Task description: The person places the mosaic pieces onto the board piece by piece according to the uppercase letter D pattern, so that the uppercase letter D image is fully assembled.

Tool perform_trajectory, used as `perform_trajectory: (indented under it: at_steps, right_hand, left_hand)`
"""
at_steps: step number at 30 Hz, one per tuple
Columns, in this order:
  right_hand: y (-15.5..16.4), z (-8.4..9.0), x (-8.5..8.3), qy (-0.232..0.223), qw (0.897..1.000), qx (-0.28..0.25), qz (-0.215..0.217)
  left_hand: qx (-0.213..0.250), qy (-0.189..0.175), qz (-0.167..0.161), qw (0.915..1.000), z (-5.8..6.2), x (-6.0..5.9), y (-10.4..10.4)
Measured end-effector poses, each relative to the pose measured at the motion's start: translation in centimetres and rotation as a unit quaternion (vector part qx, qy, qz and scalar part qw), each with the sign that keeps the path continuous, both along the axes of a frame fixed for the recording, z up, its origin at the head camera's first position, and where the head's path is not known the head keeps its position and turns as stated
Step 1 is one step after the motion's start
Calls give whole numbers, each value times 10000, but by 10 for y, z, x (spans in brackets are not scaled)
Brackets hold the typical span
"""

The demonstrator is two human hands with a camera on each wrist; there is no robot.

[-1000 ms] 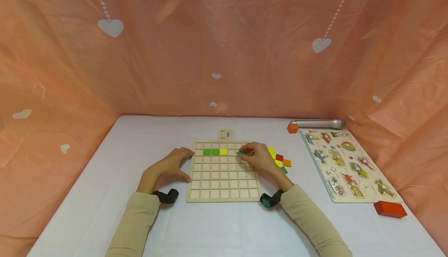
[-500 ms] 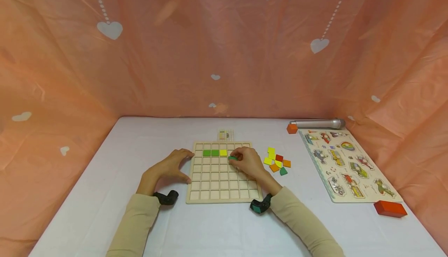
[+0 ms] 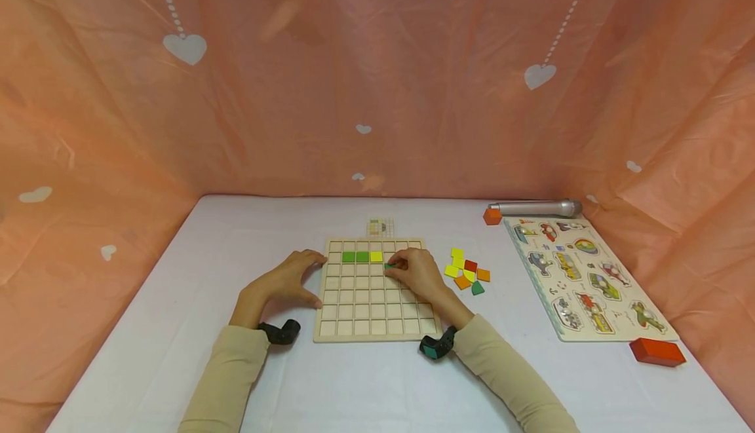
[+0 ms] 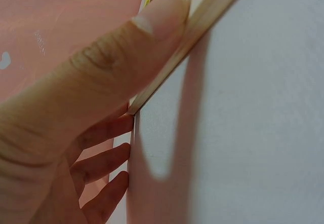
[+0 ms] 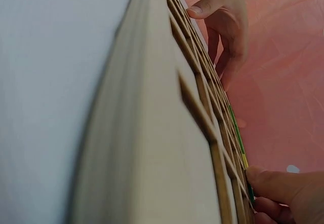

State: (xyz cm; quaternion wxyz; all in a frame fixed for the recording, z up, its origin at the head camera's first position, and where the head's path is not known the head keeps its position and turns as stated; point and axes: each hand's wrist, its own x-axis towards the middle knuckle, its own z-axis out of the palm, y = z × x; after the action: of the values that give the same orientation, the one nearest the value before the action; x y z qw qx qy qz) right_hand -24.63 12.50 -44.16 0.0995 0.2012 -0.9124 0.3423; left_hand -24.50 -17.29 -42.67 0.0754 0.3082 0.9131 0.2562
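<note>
The right hand (image 3: 417, 273) rested on the square wooden grid board (image 3: 377, 325) and its fingertips pinched a small dark green square tile (image 3: 388, 266), pressing it down at a cell of the board's third row, just at 4 o'clock from the yellow square tile (image 3: 376, 257). That yellow tile lay in the second row, touching at its 9 o'clock side two light green square tiles (image 3: 356, 257). Whether the dark green tile sat fully inside its cell, I could not tell.

The left hand (image 3: 287, 280) stood at the 9 o'clock edge of the board with the fingers spread and nearly straight; the thumb (image 4: 157, 19) pushed against the board's edge in the left wrist view, and the hand grasped nothing.

At 3 o'clock from the board lay a loose heap of small coloured wooden tiles (image 3: 466, 271) on the white tablecloth (image 3: 177, 328). Further at 3 o'clock was a wooden vehicle peg puzzle (image 3: 584, 276), with a flat red block (image 3: 657, 352) at its 5 o'clock and a silver cylinder (image 3: 533, 207) at its 12 o'clock, and a small orange block (image 3: 492, 216) just beside this cylinder. A small pattern card (image 3: 380, 226) lay at 12 o'clock from the board.
</note>
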Motion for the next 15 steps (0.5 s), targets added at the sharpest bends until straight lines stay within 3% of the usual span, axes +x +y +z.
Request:
perform_trajectory:
  at_steps: [15]
  right_hand:
    - [11, 8, -2, -361, 9979, -71, 542]
  left_hand:
    - [17, 31, 4, 10000, -1, 0, 0]
